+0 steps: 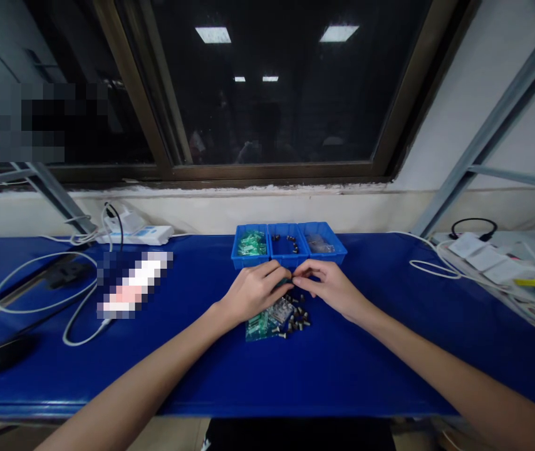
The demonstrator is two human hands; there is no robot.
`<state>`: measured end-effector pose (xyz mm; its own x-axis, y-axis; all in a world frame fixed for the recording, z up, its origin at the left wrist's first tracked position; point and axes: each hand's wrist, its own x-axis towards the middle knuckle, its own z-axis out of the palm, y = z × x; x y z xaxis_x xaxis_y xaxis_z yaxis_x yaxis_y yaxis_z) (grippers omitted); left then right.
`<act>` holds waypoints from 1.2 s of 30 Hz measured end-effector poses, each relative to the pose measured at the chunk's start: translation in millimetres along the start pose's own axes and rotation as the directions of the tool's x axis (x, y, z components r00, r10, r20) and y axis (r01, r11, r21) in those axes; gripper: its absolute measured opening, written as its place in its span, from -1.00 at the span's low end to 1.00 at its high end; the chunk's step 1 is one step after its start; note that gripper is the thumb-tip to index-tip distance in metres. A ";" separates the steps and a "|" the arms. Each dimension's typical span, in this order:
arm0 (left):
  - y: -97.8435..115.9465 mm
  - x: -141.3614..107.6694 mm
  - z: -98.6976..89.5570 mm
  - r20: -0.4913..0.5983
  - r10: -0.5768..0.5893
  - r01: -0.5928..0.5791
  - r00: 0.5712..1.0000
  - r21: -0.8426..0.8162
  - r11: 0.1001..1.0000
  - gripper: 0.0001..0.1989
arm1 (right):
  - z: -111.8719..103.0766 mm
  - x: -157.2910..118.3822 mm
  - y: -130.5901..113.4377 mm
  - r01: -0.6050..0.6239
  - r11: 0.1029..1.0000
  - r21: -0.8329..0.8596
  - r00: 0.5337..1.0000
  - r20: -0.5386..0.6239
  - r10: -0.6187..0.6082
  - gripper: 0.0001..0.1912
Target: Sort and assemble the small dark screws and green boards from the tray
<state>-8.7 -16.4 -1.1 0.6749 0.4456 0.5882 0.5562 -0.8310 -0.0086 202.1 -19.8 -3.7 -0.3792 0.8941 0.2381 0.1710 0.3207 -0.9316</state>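
My left hand [260, 285] is closed, its thumb and fingers around a small greenish plastic packet [285, 280] that is mostly hidden. My right hand [322, 283] pinches at the packet's right end with thumb and forefinger; what lies in that pinch is too small to make out. Below the hands, a pile of dark-headed screws [298, 319] lies on the blue table. Beside it, partly under my left hand, are green-tinted plastic bags [260, 326] and clear ones with small shiny pieces. A single screw [282, 335] points toward the table's front.
A blue three-part bin [287, 263] stands behind the hands, with green packets, a few dark screws and clear bags. Cables, a power strip [152, 235], a blurred-out device [133, 285] and a black mouse [2, 356] lie left. White adapters [488, 260] and cords are right.
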 end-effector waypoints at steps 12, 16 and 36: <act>0.5 -1.7 0.9 0.006 -0.016 0.016 1.000 0.004 1.000 -0.78 | -0.1 0.0 2.8 0.054 0.983 -0.174 0.996 0.076 -0.042 -0.84; 0.7 -0.7 -0.3 -0.001 -0.011 0.011 1.000 0.007 1.000 -0.78 | -0.6 0.3 0.8 0.069 0.981 -0.183 0.996 0.066 -0.058 -0.80; 0.9 -1.4 2.3 0.044 -0.027 0.028 0.999 -0.014 1.000 -0.77 | 4.8 -5.2 -6.7 0.269 0.833 -0.483 0.959 0.051 -0.280 -0.75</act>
<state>-8.0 -17.0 -3.8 0.6804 0.4822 0.5518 0.5678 -0.8229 0.0190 198.5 -28.2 0.0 -0.4581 0.7512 0.4753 0.4798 0.6591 -0.5791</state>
